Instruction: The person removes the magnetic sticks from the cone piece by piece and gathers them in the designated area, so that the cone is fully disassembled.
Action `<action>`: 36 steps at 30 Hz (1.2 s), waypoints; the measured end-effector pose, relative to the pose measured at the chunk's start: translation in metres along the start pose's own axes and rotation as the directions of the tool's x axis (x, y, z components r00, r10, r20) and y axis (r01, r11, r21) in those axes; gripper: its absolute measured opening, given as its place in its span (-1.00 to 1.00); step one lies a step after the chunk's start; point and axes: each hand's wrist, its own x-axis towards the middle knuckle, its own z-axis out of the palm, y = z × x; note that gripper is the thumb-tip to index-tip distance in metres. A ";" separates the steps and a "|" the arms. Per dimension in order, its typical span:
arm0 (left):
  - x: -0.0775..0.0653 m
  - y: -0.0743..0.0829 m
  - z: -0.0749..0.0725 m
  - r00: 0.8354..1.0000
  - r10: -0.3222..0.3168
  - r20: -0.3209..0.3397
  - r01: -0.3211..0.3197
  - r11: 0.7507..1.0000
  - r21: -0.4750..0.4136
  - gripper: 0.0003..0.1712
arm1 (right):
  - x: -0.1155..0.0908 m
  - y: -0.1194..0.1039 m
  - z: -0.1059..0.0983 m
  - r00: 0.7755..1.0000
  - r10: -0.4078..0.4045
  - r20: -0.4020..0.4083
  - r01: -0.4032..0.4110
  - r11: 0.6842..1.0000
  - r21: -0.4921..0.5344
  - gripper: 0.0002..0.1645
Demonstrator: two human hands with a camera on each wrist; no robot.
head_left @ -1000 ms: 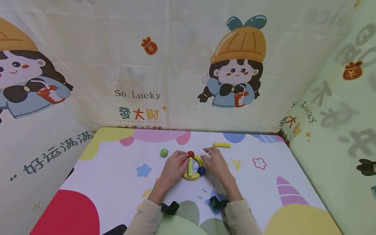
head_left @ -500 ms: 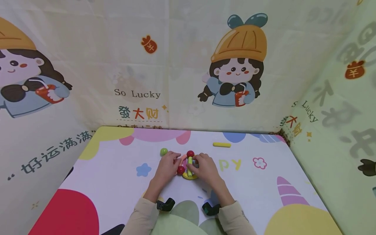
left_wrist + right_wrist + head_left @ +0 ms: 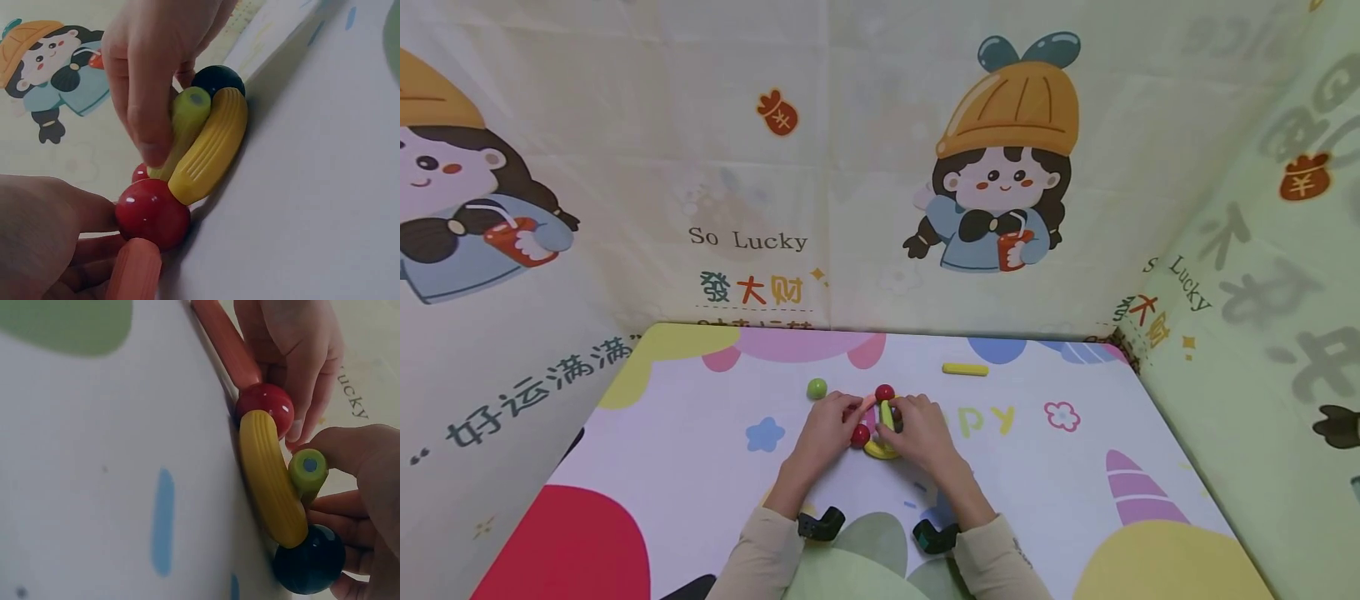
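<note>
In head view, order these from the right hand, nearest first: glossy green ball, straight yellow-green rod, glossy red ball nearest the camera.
1. Straight yellow-green rod: pinched by the right hand.
2. Glossy red ball nearest the camera: left of the rod.
3. Glossy green ball: farther left, past the left hand.

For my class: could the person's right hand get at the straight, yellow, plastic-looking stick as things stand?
Probably yes: nothing visible stands between the right hand and the straight yellow stick. That hand holds a yellow-green, rod-shaped, plastic-looking stick, though, which it would likely release first.
</note>
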 end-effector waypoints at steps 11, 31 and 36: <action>-0.002 -0.001 -0.008 0.999 -0.008 0.040 0.010 0.999 -0.042 -0.64 | 0.001 0.006 -0.005 0.999 -0.014 0.041 0.012 0.999 0.052 -0.51; 0.000 -0.001 -0.008 0.982 0.109 0.155 -0.107 0.994 -0.020 -0.53 | -0.001 0.013 -0.013 0.983 -0.162 0.090 0.167 0.985 -0.051 -0.61; 0.000 -0.001 -0.007 0.978 0.096 0.187 -0.093 0.995 -0.027 -0.56 | -0.001 0.015 -0.016 0.976 -0.213 0.051 0.217 0.969 -0.120 -0.65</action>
